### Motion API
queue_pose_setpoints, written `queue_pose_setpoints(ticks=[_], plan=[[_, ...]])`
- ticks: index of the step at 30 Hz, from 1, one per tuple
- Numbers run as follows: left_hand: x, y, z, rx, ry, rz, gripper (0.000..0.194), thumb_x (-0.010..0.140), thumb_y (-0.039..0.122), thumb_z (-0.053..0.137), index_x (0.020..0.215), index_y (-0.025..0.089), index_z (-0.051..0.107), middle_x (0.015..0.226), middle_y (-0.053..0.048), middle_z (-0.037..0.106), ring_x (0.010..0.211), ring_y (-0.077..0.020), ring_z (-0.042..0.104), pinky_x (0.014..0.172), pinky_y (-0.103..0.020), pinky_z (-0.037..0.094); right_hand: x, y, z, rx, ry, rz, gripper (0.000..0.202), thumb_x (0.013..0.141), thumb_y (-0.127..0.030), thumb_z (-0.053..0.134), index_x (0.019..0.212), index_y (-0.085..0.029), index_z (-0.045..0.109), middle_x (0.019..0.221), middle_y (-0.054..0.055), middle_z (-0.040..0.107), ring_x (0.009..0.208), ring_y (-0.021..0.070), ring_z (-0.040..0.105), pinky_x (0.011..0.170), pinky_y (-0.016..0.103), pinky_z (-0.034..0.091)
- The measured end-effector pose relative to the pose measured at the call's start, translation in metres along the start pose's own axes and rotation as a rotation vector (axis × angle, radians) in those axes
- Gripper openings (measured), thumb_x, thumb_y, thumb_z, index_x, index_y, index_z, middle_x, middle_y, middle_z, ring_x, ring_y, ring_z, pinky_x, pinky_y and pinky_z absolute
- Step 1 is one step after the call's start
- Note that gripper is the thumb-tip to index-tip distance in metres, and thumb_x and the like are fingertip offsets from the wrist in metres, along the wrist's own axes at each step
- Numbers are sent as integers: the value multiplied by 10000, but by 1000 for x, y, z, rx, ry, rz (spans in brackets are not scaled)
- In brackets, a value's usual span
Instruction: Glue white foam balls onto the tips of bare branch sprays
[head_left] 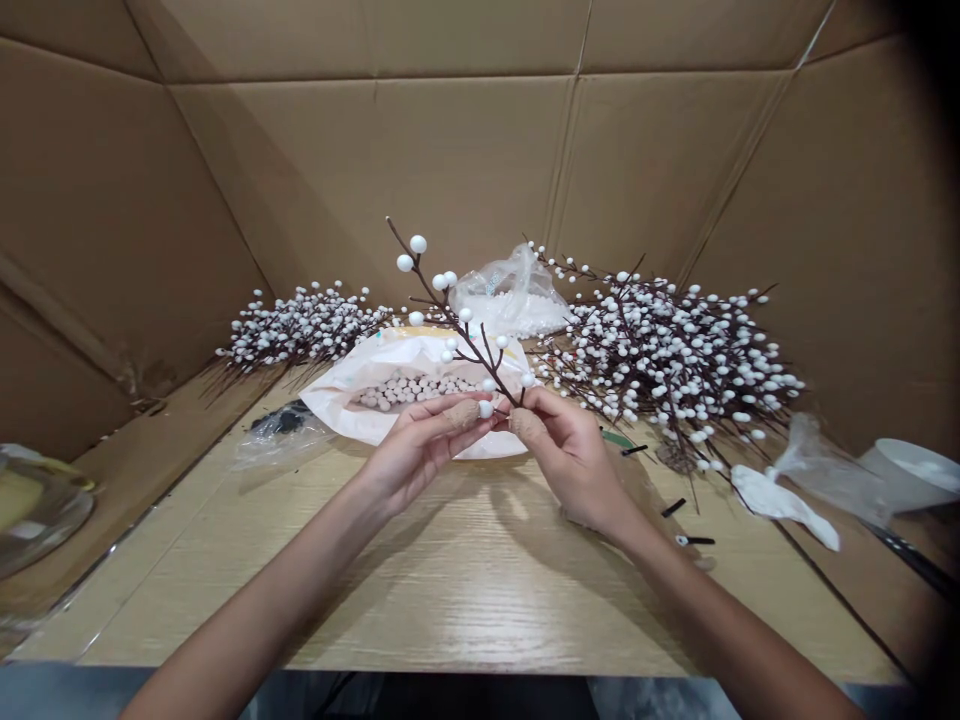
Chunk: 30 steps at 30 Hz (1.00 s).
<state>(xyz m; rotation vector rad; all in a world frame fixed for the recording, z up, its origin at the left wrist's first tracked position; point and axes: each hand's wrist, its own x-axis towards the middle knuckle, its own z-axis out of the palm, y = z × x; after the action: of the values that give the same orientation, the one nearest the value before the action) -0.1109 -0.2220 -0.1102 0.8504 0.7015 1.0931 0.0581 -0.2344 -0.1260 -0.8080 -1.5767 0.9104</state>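
A brown artificial twig (480, 352) with several white berries slants up and to the left above the table. My right hand (564, 448) is closed around its lower end, with thumb and fingers pinching the stem. At a short side stem, my left hand (429, 440) pinches a white berry (486, 409) between thumb and fingertips. Both thumbs have tan wrapping on them. Behind the hands lies a white bag (330, 392), spread open, with many pale berries (409, 388) inside.
Bunches of white-berry stems lie at the back left (300, 325) and back right (660, 350). A clear plastic bag (517, 295) holds white berries. Black strips (673, 507), a crumpled white glove-like item (784, 503) and a white bowl (911, 470) are on the right. Cardboard walls (375, 150) surround the table.
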Motion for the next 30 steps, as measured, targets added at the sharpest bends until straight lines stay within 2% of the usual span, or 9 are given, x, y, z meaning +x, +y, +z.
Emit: queue_pose_setpoints(ticks=[8, 13, 16, 30], plan=[[2, -1, -2, -8, -18, 19, 115, 728, 74, 697, 818, 112, 757, 906, -77, 767, 881, -199, 719, 934, -283, 533, 0, 2, -2, 7, -13, 39, 207, 884, -266, 503, 694, -192, 461, 680, -27, 413, 637, 107, 416, 593, 236, 374], [1, -1, -1, 22, 3, 19, 120, 712, 82, 717, 822, 108, 755, 906, -81, 765, 892, -211, 715, 972, -324, 512, 0, 3, -2, 25, -8, 53, 210, 871, -277, 517, 686, -197, 457, 671, -26, 405, 627, 112, 432, 611, 245, 416], [1, -1, -1, 15, -3, 20, 117, 708, 77, 718, 815, 104, 757, 902, -80, 766, 883, -201, 715, 947, -301, 525, 0, 3, -2, 27, -12, 58, 202, 870, -278, 515, 692, -197, 464, 678, -24, 416, 630, 112, 439, 613, 245, 422], [-1, -1, 0, 52, -48, 63, 183, 624, 185, 836, 787, 127, 775, 843, -55, 775, 819, -148, 715, 780, -170, 560, 1, 0, -3, -51, -26, 44, 205, 857, -269, 521, 677, -185, 467, 657, -31, 428, 600, 96, 401, 534, 219, 331]])
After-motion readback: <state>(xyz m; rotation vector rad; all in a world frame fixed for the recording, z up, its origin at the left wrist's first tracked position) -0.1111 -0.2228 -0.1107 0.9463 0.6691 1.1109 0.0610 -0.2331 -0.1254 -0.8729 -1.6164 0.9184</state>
